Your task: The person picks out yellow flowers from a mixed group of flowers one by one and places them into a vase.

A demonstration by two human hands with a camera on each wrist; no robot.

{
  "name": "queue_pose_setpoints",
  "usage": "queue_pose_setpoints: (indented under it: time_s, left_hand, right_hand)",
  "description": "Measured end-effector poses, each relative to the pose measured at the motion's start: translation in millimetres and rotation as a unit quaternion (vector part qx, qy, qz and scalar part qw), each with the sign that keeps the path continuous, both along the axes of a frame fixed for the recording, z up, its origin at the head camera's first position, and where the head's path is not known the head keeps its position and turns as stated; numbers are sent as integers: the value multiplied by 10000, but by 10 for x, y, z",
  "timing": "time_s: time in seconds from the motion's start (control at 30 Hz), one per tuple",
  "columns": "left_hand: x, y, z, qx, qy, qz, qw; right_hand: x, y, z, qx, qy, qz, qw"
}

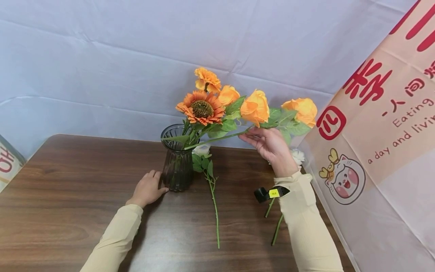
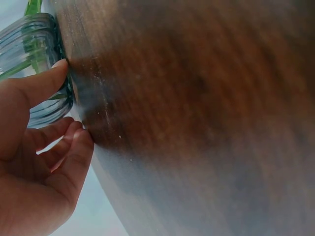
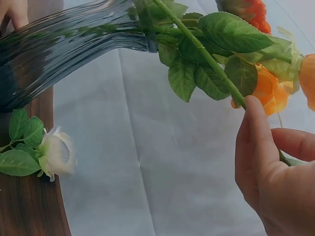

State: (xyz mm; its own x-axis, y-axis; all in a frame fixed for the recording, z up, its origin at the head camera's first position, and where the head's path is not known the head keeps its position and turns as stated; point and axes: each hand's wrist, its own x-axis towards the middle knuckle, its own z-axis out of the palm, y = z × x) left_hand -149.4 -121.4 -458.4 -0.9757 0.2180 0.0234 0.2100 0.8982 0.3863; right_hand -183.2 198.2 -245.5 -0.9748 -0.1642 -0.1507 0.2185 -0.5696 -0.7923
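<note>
A dark ribbed glass vase (image 1: 177,172) stands upright on the table, with green stems inside. My left hand (image 1: 148,189) rests on the table at its left, thumb touching the vase's base in the left wrist view. Thumb and fingers of my right hand (image 1: 271,148) pinch the green stem of an orange rose (image 1: 255,108). That stem slants left to the vase's rim; whether its end is inside I cannot tell. Over the mouth lean an orange sunflower (image 1: 201,108), an orange ruffled flower (image 1: 208,80) and another orange rose (image 1: 229,95). A further orange rose (image 1: 302,111) spreads beyond my right hand.
A white rose (image 3: 58,153) lies just right of the vase, its stem (image 1: 215,211) toward the front. Another white flower (image 1: 298,156) and green stems (image 1: 276,230) lie partly hidden under my right arm. Pale cloth (image 1: 102,75) hangs behind; a printed banner (image 1: 384,124) borders the right.
</note>
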Motion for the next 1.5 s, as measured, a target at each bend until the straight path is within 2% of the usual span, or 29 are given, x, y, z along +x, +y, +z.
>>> queue_pose_setpoints:
  time_s: [0.27,0.53,0.73,0.87,1.17,1.5]
  left_hand:
    - [3,-4,-13,16,-3,-3,10000]
    - [2,-4,-10,33,-15,-13,10000]
    - [-2,-3,-20,7,3,-11,10000]
    - [-7,-5,-36,0,22,-4,10000]
    - [2,-6,-23,15,38,-15,10000]
    - [-1,-3,-26,-11,20,-8,10000]
  right_hand:
    - [7,-54,-8,140,233,117,9996]
    - [-4,-82,-20,374,654,398,9964]
    - [-17,-110,-21,371,955,424,9938]
    - [-24,-133,-3,539,1132,471,9910]
    - [-47,-128,71,677,893,714,9911]
    - [-77,-166,128,900,602,703,9916]
